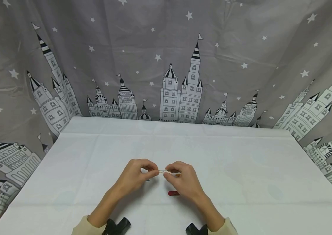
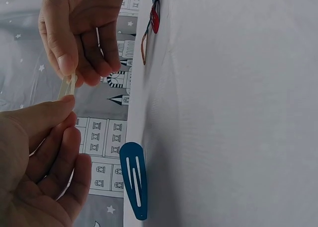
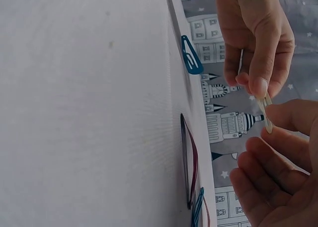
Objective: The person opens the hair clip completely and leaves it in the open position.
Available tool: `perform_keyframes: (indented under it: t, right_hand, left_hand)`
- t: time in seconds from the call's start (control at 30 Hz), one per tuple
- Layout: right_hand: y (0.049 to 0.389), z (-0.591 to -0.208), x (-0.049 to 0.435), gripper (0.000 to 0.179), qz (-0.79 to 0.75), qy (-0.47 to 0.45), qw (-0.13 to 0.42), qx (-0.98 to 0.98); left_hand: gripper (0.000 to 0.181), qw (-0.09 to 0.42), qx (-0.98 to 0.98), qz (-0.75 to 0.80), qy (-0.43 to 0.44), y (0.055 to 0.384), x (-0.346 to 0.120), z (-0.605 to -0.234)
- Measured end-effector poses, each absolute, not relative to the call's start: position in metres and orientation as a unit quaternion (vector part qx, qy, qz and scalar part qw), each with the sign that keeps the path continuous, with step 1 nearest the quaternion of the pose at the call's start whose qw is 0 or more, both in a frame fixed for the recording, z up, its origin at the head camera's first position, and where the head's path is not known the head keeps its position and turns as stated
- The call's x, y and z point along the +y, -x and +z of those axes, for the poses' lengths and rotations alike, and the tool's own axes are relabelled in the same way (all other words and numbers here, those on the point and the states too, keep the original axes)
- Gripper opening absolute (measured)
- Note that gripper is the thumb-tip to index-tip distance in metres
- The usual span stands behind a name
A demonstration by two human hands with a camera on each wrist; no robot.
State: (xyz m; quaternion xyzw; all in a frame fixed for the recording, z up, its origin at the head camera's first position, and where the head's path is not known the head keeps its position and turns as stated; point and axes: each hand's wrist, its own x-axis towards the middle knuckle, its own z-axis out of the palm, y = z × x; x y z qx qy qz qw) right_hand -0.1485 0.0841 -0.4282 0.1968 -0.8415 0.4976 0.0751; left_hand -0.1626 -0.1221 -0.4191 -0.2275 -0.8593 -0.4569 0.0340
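Note:
Above the white table, a pale cream snap hair clip (image 3: 269, 122) is stretched between both hands. My left hand (image 1: 135, 174) pinches one end of it between thumb and index finger. The other end is pinched by the thumb and index finger of my right hand (image 1: 185, 179). In both wrist views the remaining fingers are loosely bent, and fingertips cover parts of the clip. A blue snap hair clip (image 2: 133, 180) lies on the table below the left hand. Beneath the right hand is a dark red hair clip (image 1: 173, 193), partly hidden in the head view.
A teal hair clip (image 3: 198, 207) lies close to the dark red one, seen edge-on. The white-covered table (image 1: 242, 176) extends to both sides. Behind it hangs a grey curtain (image 1: 142, 42) printed with castles and stars.

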Motion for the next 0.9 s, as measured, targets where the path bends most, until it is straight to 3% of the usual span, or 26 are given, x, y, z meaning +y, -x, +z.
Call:
perform_keyframes:
  t: [0.9]
  right_hand:
    - [0.1486, -0.4275, 0.0858, 0.007, 0.498, -0.21, 0.05, -0.84]
  left_hand:
    - [0.007, -0.007, -0.868, -0.442, 0.227, 0.162, -0.1283, -0.4188]
